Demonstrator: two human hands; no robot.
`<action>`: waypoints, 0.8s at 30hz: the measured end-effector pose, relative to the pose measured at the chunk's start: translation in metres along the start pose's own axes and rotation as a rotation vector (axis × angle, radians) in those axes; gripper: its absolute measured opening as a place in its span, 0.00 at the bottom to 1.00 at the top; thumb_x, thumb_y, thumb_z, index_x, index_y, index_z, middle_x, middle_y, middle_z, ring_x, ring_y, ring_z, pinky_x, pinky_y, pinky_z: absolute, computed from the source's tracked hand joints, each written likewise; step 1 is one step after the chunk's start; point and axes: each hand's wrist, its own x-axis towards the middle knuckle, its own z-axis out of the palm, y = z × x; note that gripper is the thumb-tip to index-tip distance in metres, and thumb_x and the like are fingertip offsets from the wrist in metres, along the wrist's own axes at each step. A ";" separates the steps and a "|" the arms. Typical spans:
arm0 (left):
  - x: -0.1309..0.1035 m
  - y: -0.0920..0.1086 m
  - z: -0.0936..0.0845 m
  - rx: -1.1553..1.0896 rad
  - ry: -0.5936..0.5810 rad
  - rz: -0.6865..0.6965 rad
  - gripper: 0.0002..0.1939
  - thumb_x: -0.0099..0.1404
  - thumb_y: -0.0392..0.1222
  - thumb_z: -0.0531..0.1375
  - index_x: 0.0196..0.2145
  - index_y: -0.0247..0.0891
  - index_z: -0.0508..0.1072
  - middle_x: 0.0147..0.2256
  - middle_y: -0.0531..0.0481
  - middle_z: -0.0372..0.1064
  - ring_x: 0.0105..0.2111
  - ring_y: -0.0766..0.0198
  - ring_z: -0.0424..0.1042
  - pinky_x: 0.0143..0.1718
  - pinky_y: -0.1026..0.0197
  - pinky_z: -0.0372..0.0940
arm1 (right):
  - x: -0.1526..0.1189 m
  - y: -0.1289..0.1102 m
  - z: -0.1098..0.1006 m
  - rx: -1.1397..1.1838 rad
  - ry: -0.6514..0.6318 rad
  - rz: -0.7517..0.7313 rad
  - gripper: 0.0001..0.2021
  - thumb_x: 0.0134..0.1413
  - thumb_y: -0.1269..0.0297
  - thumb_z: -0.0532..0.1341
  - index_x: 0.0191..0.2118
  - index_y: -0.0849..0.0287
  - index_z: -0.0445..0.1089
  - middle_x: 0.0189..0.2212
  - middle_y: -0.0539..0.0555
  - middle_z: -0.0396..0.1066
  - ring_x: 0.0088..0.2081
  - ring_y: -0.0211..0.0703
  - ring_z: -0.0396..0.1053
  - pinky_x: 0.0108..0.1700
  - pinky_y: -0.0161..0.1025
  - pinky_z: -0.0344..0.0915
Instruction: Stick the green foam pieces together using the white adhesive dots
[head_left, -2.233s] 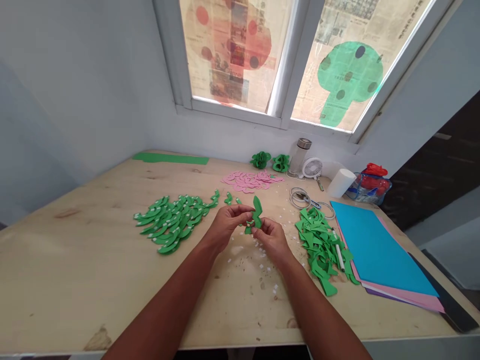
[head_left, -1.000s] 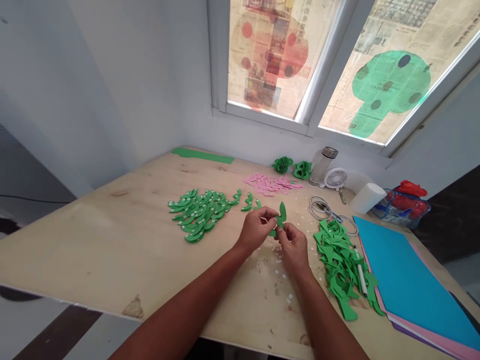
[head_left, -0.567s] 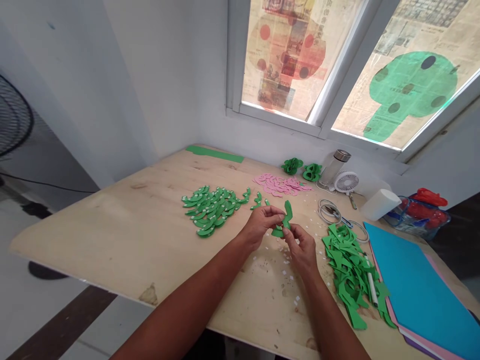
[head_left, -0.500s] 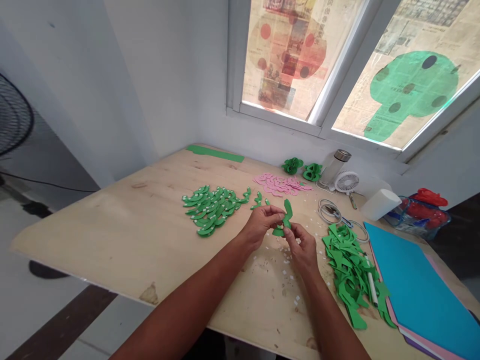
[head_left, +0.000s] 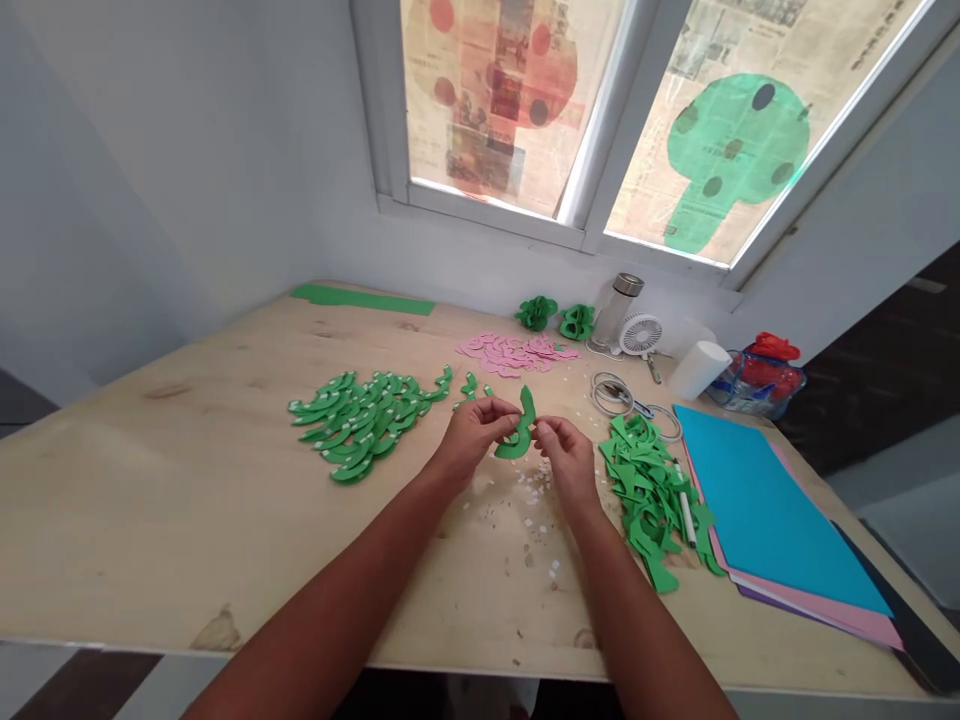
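Note:
Between my two hands, above the middle of the table, is a wavy green foam cutout (head_left: 526,408), curved like an S. The fingers of my left hand (head_left: 472,436) are pinched on its left edge. My right hand (head_left: 570,462) is closed with thumb and fingertips at its right edge. A few small green cutouts (head_left: 470,384) lie just beyond my left hand. To the left is a spread of curved green pieces (head_left: 375,412) with small white squares on them. Tiny white bits (head_left: 534,490) are scattered on the wood beneath my hands.
Right of my hands lie a heap of green scraps (head_left: 645,480), a white marker (head_left: 685,508), tape rings (head_left: 611,393) and stacked coloured sheets (head_left: 780,500). Behind are pink cutouts (head_left: 517,352), green assembled shapes (head_left: 537,312), a bottle (head_left: 616,310), a small fan (head_left: 641,335) and a white roll (head_left: 699,370).
The view has swung to the right. The green cutout has turned between my fingers and now shows its curve more flatly; both hands stay on it.

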 end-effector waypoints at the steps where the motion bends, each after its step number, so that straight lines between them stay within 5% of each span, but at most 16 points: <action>1: -0.001 0.000 0.002 0.020 -0.011 0.005 0.08 0.47 0.40 0.65 0.26 0.34 0.74 0.21 0.54 0.68 0.22 0.69 0.64 0.26 0.65 0.59 | 0.001 0.001 0.000 0.036 -0.011 0.023 0.11 0.47 0.57 0.62 0.32 0.60 0.72 0.26 0.52 0.72 0.28 0.39 0.67 0.31 0.35 0.62; 21: -0.003 -0.004 0.006 0.113 -0.149 0.035 0.09 0.51 0.42 0.63 0.28 0.34 0.76 0.21 0.51 0.69 0.22 0.68 0.65 0.25 0.65 0.61 | 0.003 0.006 -0.002 0.415 -0.077 0.287 0.08 0.37 0.62 0.67 0.25 0.60 0.71 0.20 0.48 0.69 0.23 0.35 0.63 0.28 0.33 0.59; 24: 0.003 -0.003 -0.006 0.189 -0.068 0.055 0.12 0.52 0.46 0.62 0.30 0.34 0.76 0.23 0.49 0.71 0.24 0.65 0.68 0.25 0.64 0.61 | 0.005 0.007 -0.002 0.450 -0.025 0.302 0.08 0.35 0.63 0.68 0.24 0.60 0.70 0.19 0.47 0.68 0.21 0.33 0.61 0.26 0.32 0.57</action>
